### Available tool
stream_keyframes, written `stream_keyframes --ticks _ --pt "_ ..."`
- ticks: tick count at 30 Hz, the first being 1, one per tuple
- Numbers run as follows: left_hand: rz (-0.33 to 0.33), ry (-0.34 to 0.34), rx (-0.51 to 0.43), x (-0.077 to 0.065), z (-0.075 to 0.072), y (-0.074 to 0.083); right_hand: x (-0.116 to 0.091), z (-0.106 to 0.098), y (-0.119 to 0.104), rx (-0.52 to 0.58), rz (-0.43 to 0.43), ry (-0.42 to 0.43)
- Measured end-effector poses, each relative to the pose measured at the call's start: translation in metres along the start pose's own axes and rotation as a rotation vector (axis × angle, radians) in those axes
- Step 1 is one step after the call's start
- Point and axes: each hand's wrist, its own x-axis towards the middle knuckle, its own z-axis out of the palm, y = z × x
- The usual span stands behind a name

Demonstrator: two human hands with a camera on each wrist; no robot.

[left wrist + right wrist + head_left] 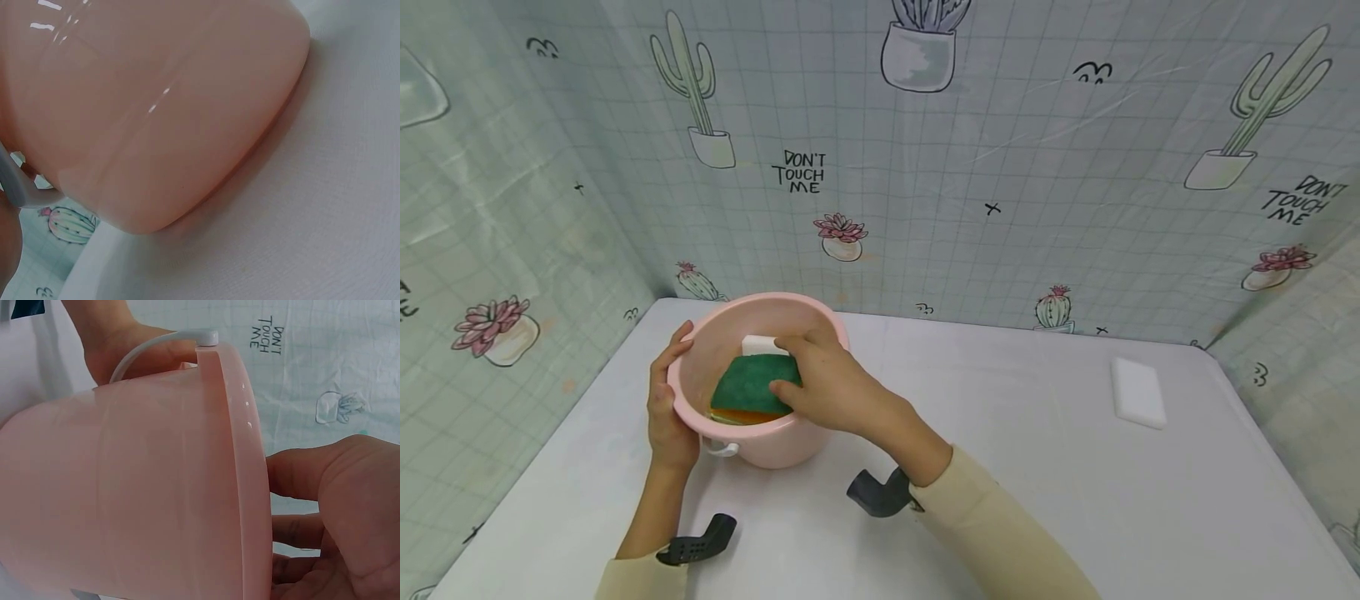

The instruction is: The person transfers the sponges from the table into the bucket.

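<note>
A pink bucket (778,446) with a white handle (724,450) stands on the white table, tilted slightly in view. My left hand (672,408) grips its left side, with fingers over the rim. Inside the mouth of the bucket, my right hand (831,379) pinches a green scouring pad (751,385), thumb on its near face and fingers at its far edge. Behind the pad shows a white block (763,345), and under it lies something orange (748,416). In the right wrist view the bucket's wall hides the right fingertips and what they hold.
A white rectangular block (1138,392) lies on the right part of the white table (985,450). A cloth printed with cacti (925,167) hangs behind and along both sides of the table. Each wrist carries a black camera mount (880,493).
</note>
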Motion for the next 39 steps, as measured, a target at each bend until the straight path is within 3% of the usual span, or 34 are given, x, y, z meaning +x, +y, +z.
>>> stream_keyframes --ticks 17,22,32,39 --pt "-0.007 0.005 0.0 0.0 0.0 -0.001 -0.002 0.0 0.0 -0.011 -0.021 0.015" --pt "-0.011 0.012 -0.005 0.0 0.001 0.0 -0.007 -0.003 0.001 0.027 -0.067 0.047" --pt "-0.025 0.009 -0.003 0.001 0.001 0.002 -0.025 -0.014 0.018 0.146 -0.149 0.253" --pt "-0.029 0.009 -0.004 0.0 0.001 0.003 -0.043 -0.022 0.035 0.106 -0.133 0.4"
